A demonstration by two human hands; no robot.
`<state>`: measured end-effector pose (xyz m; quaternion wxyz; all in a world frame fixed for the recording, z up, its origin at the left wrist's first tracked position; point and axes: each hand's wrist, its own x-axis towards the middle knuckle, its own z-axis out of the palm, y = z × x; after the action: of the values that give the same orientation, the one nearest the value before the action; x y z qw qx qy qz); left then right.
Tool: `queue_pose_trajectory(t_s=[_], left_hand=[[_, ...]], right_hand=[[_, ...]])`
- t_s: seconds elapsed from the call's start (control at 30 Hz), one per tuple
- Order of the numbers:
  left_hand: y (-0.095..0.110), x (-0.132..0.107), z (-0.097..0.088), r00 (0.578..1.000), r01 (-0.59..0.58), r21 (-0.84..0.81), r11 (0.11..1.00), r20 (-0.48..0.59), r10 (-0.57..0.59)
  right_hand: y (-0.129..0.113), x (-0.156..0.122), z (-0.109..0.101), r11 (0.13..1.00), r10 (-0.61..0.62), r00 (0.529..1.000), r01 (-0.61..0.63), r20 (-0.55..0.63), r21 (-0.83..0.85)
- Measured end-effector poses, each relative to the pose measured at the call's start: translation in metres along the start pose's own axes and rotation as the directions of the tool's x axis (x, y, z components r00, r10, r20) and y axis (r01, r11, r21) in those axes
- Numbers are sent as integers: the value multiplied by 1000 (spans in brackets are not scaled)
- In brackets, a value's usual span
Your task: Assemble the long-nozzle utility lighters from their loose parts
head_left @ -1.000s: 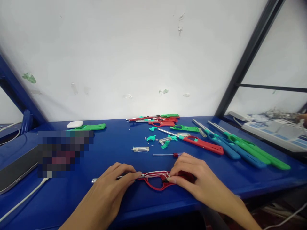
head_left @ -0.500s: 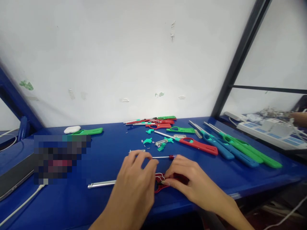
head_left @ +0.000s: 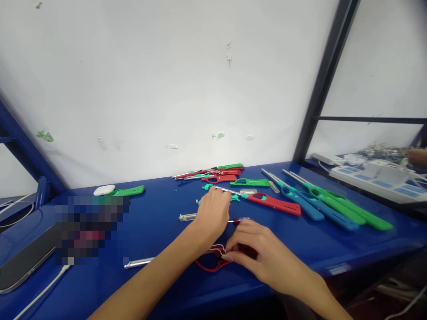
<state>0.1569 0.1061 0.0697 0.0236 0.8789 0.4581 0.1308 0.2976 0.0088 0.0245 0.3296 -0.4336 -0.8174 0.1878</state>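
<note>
Head: red handle (head_left: pixel 208 268) apparently under right hand (head_left: pixel 256 253)

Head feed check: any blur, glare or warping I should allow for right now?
Head view: light is soft and even, no hard shadows or glare on the blue table; wide-angle lens leans the black post; the left hand looks slightly soft, the right hand on the red lighter shell is clearer; a pixelated patch hides things at left.

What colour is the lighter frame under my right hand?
Red; the head view shows the frame beneath the right hand.
</note>
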Motion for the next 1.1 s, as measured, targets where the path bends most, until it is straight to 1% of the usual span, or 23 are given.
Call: queue_pose_trajectory(t_s=[0.07, 0.13, 0.2, 0.27, 0.37, 0.4, 0.47, 0.53, 0.57, 0.6, 0.7, 0.77, 0.83, 0.93, 1.03, 1.1], left_hand=[[-4, -6, -7, 1000, 14, -82, 997, -24, -16], [-9, -18, -15, 997, 6, -180, 984, -75, -20], [-14, -38, -21, 991, -18, -284, 959, -135, -21], [-20, -62, -23, 981, -44, -370, 928, -191, -30], [-30, -95, -19, 959, -63, -451, 890, -274, -71], [-34, -104, -16, 941, -78, -522, 849, -320, -109], [-41, -116, -8, 951, -75, -608, 790, -281, -126], [-46, -122, 0, 960, -77, -655, 751, -253, -122], [-48, -124, 5, 958, -95, -662, 743, -263, -112], [-50, -125, 9, 949, -120, -651, 749, -297, -106], [-52, -129, 18, 897, -210, -526, 824, -440, -52], [-53, -132, 22, 866, -231, -440, 868, -499, -22], [-53, -135, 23, 854, -211, -395, 894, -520, -28], [-51, -139, 24, 850, -184, -366, 912, -525, -39], [-49, -139, 23, 843, -206, -337, 919, -537, -8], [-47, -136, 23, 831, -227, -310, 923, -555, 18]], right_hand=[[0, 0, 0, 1000, -6, 1000, 6, 2, -1], [0, 0, 0, 1000, -8, 1000, 8, 0, 1], [-1, 0, 0, 1000, -8, 1000, 8, -1, 4], [-1, 0, -1, 1000, -8, 1000, 8, 2, 5], [-1, 0, 0, 1000, -8, 1000, 8, 2, 6], [-1, 0, 0, 1000, -6, 1000, 6, 0, 7], [0, 0, 0, 1000, 1, 1000, -1, -2, 8], [0, 1, 0, 1000, 8, 1000, -8, -3, -2], [0, 1, 0, 1000, 10, 1000, -10, -5, -11], [0, 1, 0, 1000, 10, 1000, -10, -5, -20], [0, 1, 1, 999, -11, 1000, 11, -7, -39], [1, 1, 1, 998, -34, 999, 34, -9, -45], [3, 0, 2, 997, -57, 998, 56, -21, -51], [6, 0, 3, 995, -95, 995, 93, -40, -46], [8, 1, 3, 995, -104, 993, 104, -53, -15], [9, 1, 3, 996, -92, 994, 92, -57, 4]])
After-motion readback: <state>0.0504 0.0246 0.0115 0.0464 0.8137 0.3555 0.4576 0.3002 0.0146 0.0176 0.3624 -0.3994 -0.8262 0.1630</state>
